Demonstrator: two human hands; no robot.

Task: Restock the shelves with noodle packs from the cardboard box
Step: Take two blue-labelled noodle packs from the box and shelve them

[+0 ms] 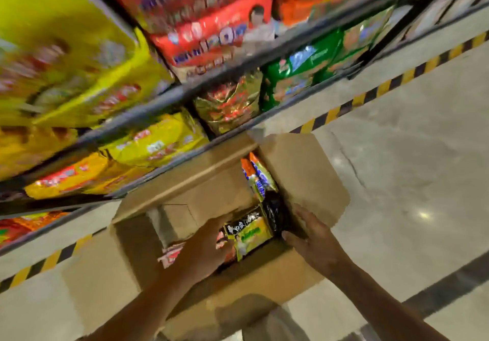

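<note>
Down in the cardboard box (190, 192), which sits on the floor right against the foot of the shelves (169, 94) so the reach up stays short, both my hands work the same noodle pack (251, 232). My left hand (203, 248) is inside the box on the pack's near-left side, fingers curled toward it, though I cannot tell if they are pinching. My right hand (312, 237) comes over the box's right wall, fingers pressed together against the pack's dark end, likely steadying it for a lift. More packs (258, 176) stand on edge along that right wall. Motion blur leaves the yellow-green pack's lettering and the shelf labels unreadable
</note>
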